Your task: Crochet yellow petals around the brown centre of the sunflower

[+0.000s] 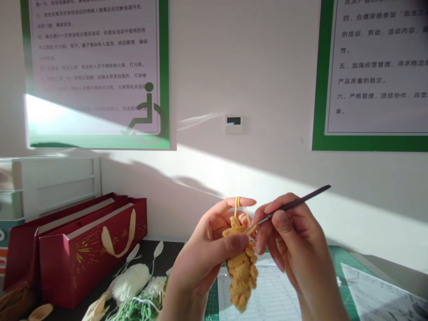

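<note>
A yellow crochet piece (241, 276) with a bumpy, tapering shape hangs from my left hand (214, 243), pinched between thumb and fingers. Yellow yarn (237, 201) loops over the raised left index finger and runs down to the work. My right hand (294, 240) grips a crochet hook (304, 198) with a dark handle, held like a pen. The hook's thin metal shaft slants down to the left, and its tip meets the piece beside my left thumb. Whether the tip sits inside a stitch is too small to tell.
Red gift bags (93, 249) stand at the left before white drawers (63, 176). Near them lie a white yarn ball (130, 281) and green yarn (137, 307). Printed sheets (264, 292) rest on a green cutting mat (347, 263). A thermostat (234, 124) hangs on the wall.
</note>
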Tool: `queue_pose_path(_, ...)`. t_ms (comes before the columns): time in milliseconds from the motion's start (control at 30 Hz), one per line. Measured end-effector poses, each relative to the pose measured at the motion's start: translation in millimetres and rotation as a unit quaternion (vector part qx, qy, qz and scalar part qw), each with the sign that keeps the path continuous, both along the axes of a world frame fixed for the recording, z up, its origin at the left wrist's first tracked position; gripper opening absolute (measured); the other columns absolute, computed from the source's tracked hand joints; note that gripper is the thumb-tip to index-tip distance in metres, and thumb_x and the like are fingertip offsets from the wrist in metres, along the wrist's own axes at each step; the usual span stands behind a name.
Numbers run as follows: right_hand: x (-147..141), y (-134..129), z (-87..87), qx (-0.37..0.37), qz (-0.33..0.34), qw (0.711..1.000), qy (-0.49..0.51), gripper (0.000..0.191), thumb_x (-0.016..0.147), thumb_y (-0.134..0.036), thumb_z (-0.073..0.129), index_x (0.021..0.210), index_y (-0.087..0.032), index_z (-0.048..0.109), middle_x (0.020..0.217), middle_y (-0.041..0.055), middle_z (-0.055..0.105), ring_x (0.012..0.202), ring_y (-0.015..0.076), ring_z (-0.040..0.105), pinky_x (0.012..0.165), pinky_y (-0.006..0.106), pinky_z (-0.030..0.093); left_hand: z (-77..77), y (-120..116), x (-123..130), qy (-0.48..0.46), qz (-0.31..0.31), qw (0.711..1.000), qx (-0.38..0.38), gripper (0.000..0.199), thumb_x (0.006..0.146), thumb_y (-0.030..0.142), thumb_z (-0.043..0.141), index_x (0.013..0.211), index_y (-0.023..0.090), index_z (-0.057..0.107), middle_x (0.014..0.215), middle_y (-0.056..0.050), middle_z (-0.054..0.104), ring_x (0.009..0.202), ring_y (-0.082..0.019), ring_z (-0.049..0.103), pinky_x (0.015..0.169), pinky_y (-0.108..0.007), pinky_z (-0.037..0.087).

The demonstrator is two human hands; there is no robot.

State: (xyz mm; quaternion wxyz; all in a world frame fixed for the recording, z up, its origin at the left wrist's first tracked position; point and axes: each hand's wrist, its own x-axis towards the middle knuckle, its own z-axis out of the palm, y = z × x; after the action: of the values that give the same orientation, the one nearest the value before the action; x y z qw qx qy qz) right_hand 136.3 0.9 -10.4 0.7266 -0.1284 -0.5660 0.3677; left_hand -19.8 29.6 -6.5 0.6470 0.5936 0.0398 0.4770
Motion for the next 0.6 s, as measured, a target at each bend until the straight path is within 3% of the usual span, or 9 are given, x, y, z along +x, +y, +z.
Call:
queue_pose_path(367,-2.9,3.5,-2.2,0.008,-0.042,0.999,0.001,0.014,0.101,-0.035,0.062,0.095,-0.023,0.058,0.088,0.0015,0.075,0.047,0.0097,0.069,0.032,0.010,0.037,-1.7,4.3,-0.1,-0.009,-0.008,0.999,-0.040,0.043,0.082,0.016,0.076,0.125,0.017,0.074,0.098,-0.010,0.075,0.078,-0.016,0.066,0.072,-0.025,0.054)
queue_pose_path(600,-4.0,5.6,-3.7,0.023,-0.089,0.996,-0.014,0.014,0.101,-0.035,0.060,0.095,-0.022,0.058,0.087,0.0031,0.075,0.047,0.0095,0.068,0.031,0.012,0.038,-1.6,1.3,-2.7,0.003,0.036,0.998,-0.045,0.042,0.086,0.017,0.075,0.128,0.019,0.073,0.097,-0.009,0.072,0.078,-0.018,0.066,0.072,-0.028,0.055)
